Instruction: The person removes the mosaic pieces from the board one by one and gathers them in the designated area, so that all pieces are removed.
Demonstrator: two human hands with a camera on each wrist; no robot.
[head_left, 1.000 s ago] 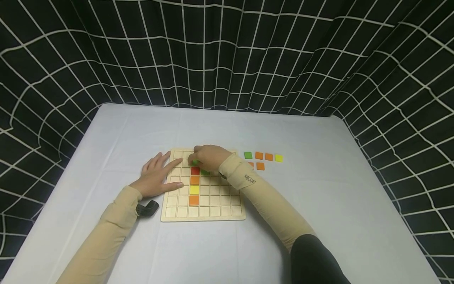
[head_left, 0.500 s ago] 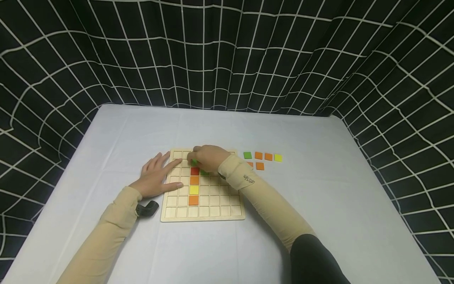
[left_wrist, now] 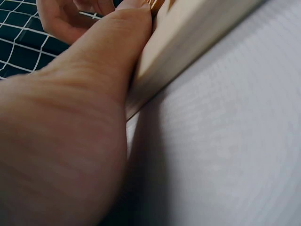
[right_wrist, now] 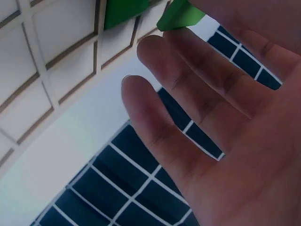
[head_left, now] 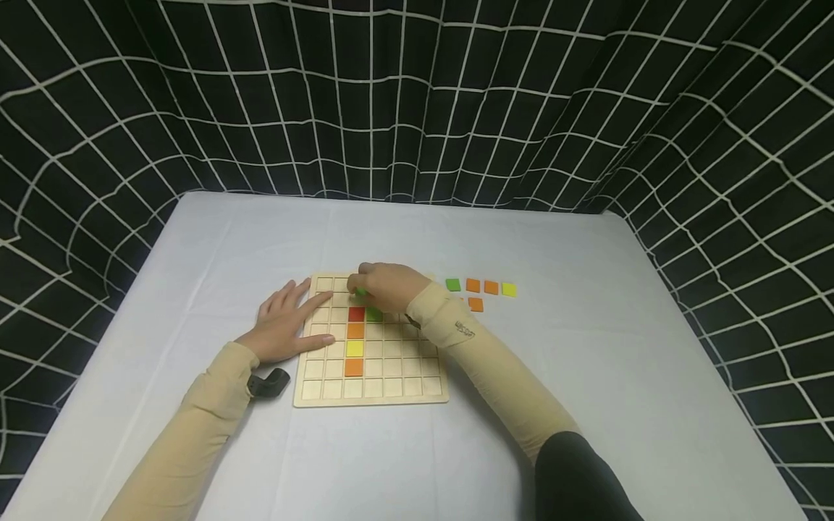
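A wooden grid board [head_left: 384,391] lies on the white table. Its third column carries a red tile [head_left: 356,315], an orange tile [head_left: 355,331], a yellow tile [head_left: 355,349] and another orange tile [head_left: 354,367]. Beside the red one sits a green tile [head_left: 374,315], partly covered by my right hand [head_left: 389,286]. That hand pinches a second green tile [right_wrist: 181,14], tilted and lifted off the board in the right wrist view; its thumb grip is mostly hidden. With fingers spread, my left hand [head_left: 281,329] rests across the board's left edge.
To the right of the board lie loose tiles: a green tile [head_left: 452,285], several orange tiles [head_left: 473,285] and a yellow tile [head_left: 509,289]. My right forearm partly covers one orange tile. A black curtain with white grid lines [head_left: 391,108] surrounds the table.
My right hand has shifted slightly right and away from me with the pinched green tile, uncovering more of the green tile beside the red one. The left hand stays in place.
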